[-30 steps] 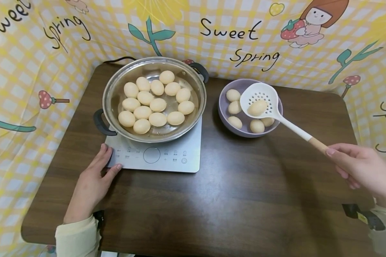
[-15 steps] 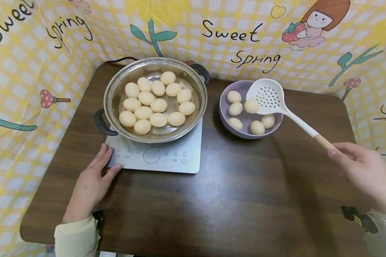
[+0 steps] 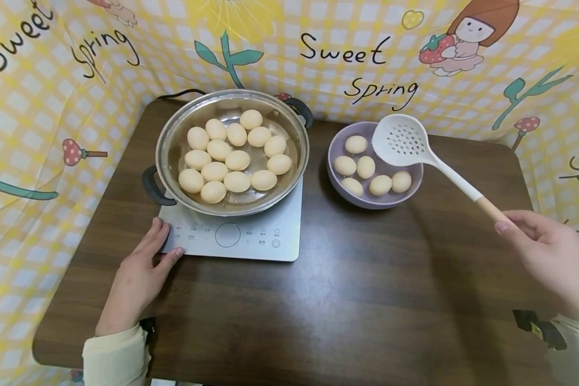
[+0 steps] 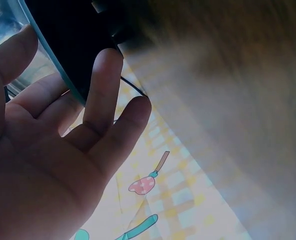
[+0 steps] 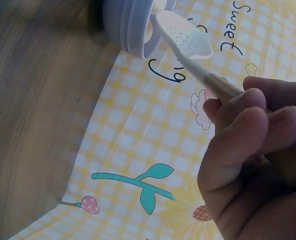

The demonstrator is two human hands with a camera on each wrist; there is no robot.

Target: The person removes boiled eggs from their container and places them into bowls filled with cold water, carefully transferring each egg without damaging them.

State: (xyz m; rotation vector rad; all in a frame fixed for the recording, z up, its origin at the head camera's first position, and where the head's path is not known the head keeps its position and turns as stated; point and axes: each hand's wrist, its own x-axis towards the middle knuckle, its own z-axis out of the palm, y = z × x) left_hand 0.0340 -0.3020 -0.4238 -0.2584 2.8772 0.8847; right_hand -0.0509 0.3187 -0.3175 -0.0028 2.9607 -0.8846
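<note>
My right hand [image 3: 550,257] grips the wooden handle of a white slotted spoon [image 3: 455,179]. The spoon's perforated head, with nothing in it, is tilted over the right back side of a purple bowl [image 3: 335,185]. Several eggs [image 3: 365,167] lie in the bowl. On the left, my left hand [image 3: 137,279] rests at the front left corner of a silver induction cooker [image 3: 280,220], thumb at the front edge and fingers along the side. In the left wrist view, the thumb and fingers [image 4: 105,82] touch the cooker's edge and underside. The right wrist view shows fingers [image 5: 238,130] wrapped around the spoon handle.
A steel pot [image 3: 243,206] with several eggs [image 3: 237,182] in water stands on the cooker; its black handles [image 3: 155,186] stick out at the sides. A black cord [image 3: 180,93] runs behind it. Patterned cloth [image 3: 347,59] surrounds the dark wooden table [image 3: 328,311].
The egg on the slotted spoon has slid off into the bowl, where some eggs have shifted. The spoon has moved right and tipped. The left hand has stayed at the cooker's corner.
</note>
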